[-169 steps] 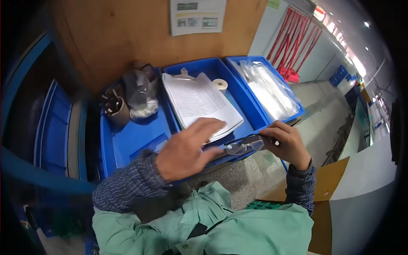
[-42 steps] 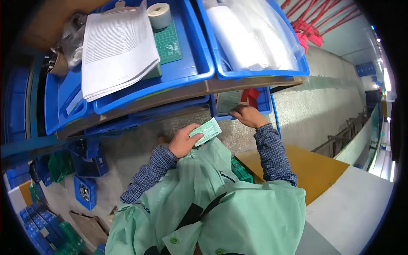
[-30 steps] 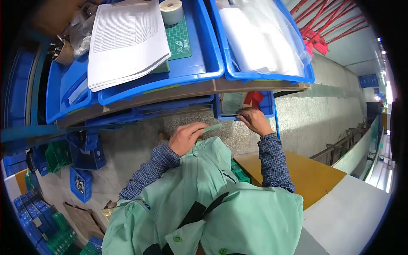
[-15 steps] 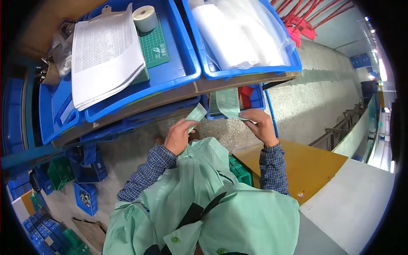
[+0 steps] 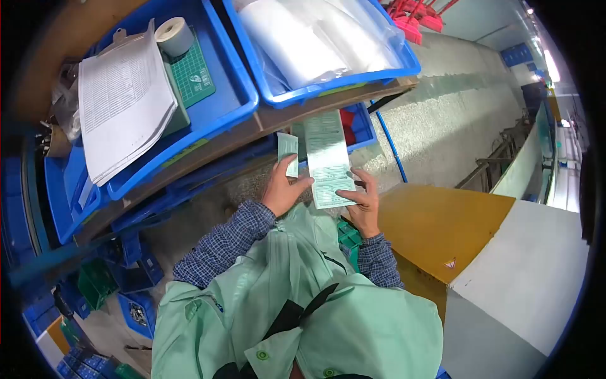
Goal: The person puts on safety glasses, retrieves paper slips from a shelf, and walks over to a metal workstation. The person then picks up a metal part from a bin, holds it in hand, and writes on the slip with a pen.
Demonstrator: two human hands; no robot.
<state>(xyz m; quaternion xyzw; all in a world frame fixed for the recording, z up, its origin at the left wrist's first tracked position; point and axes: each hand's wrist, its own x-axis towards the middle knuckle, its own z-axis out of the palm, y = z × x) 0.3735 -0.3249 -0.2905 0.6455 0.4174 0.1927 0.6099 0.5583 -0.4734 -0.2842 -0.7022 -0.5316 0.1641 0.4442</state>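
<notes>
A small pale green printed slip stands upright in my left hand, pinched between the fingers. My left thumb points right, close to the left edge of a long pale green printed paper strip. The strip's lower right part is gripped by my right hand, with the thumb lying across its face. Its upper end reaches up to the shelf edge, where I cannot tell how it continues. Print lines run across the strip, too small to read.
Above the shelf edge, a blue tray holds a stack of printed sheets, a white roll and a green cutting mat. Another blue tray holds clear plastic bags. A yellow surface lies to the right.
Both hands have turned the papers to face me. My right hand has come down and left, drawing the long strip into fuller view; the small slip is now upright.
</notes>
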